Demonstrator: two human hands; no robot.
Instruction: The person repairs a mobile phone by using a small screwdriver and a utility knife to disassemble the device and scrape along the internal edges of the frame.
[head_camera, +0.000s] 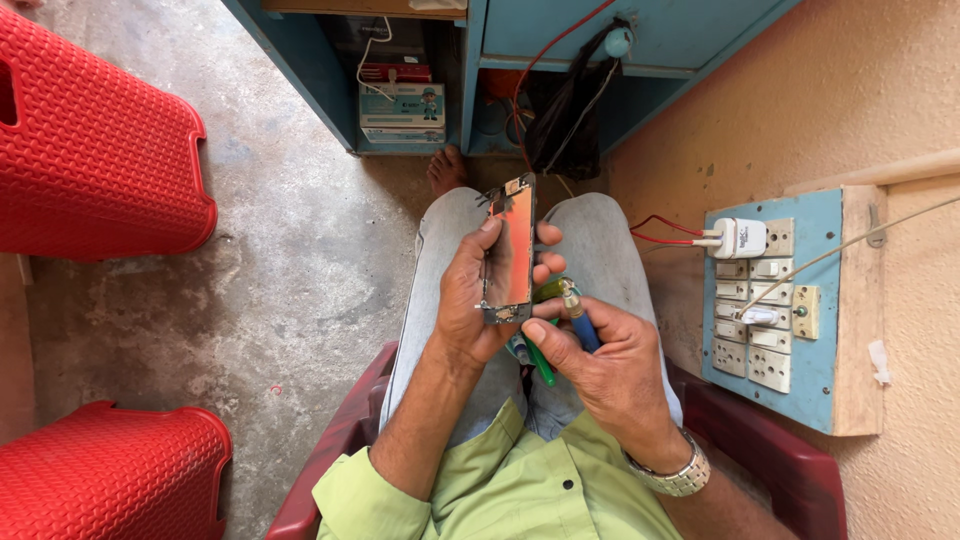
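Observation:
My left hand (470, 300) grips a narrow phone screen frame (510, 250), held upright above my lap with its orange inner face toward me. The fingers wrap its edges. My right hand (605, 365) sits just to its right and holds a blue-handled tool (580, 320) with a metal tip pointing up toward the frame's lower end. A green-handled tool (540, 360) lies under that hand, between my knees. My thumb and forefinger pinch near the frame's bottom corner.
I sit in a red plastic chair (770, 450). Two red plastic stools (90, 140) (110, 470) stand on the concrete floor to the left. A blue switchboard (775, 310) with a white charger is on the wall at right. A blue cabinet (400, 90) with boxes stands ahead.

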